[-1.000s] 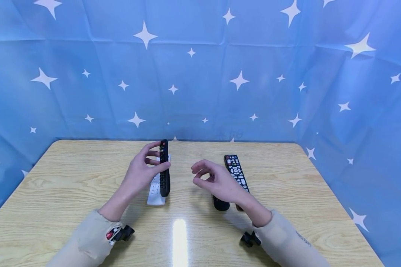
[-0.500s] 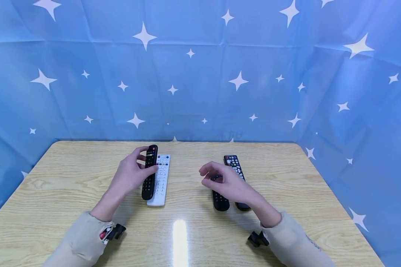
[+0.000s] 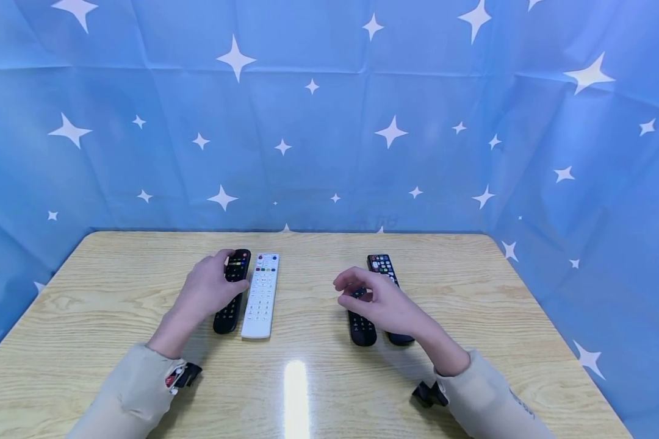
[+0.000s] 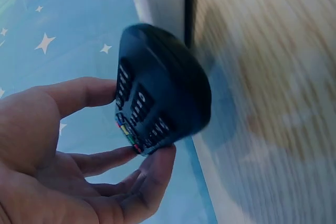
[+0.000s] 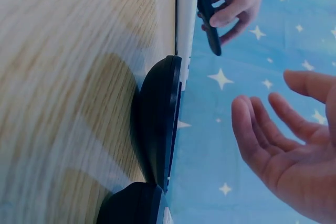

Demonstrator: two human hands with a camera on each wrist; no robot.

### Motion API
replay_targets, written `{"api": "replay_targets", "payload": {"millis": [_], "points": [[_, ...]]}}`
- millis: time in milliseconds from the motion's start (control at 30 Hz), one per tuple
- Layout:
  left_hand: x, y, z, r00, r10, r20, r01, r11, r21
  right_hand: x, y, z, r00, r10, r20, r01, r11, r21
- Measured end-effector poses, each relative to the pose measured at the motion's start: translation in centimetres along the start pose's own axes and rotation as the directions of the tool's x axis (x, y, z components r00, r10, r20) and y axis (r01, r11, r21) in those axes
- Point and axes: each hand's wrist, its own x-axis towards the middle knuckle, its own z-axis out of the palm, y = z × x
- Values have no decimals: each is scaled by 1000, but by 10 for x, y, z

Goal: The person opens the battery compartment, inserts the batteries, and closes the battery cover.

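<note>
My left hand (image 3: 204,291) grips a black remote control (image 3: 229,316) by its sides, thumb on one edge and fingers on the other. In the left wrist view this remote (image 4: 165,80) hangs just off the table, its button face turned toward the palm. A white remote control (image 3: 260,299) lies flat to its right. My right hand (image 3: 387,303) hovers with loosely bent fingers above a second black remote (image 3: 362,332), partly hiding it. That hand holds nothing; the right wrist view shows a gap between its fingers (image 5: 244,124) and the remote below.
A third black remote (image 3: 381,264), with white buttons, lies right of the second, its middle covered by my right hand. The wooden table (image 3: 313,390) ends at a blue star-patterned cloth (image 3: 329,152) behind. A bright light reflection marks the table's front middle.
My left hand has carried the black remote leftward and down, from over the white remote to beside it, uncovering the white one. My right hand has drifted slightly right.
</note>
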Motion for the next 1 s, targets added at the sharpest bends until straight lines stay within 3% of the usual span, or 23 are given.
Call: {"api": "replay_targets", "payload": {"millis": [400,600,1000], "points": [[7,-4,3,993,-58,103,42,987,156,-1,1,-1,1000,11,12,-11,1000,1],[11,-4,4,985,-79,152,55,986,158,-1,2,-2,1000,5,14,-5,1000,-14],[16,-4,3,977,-90,194,55,983,177,-2,4,-4,1000,-11,26,12,1000,-27]]}}
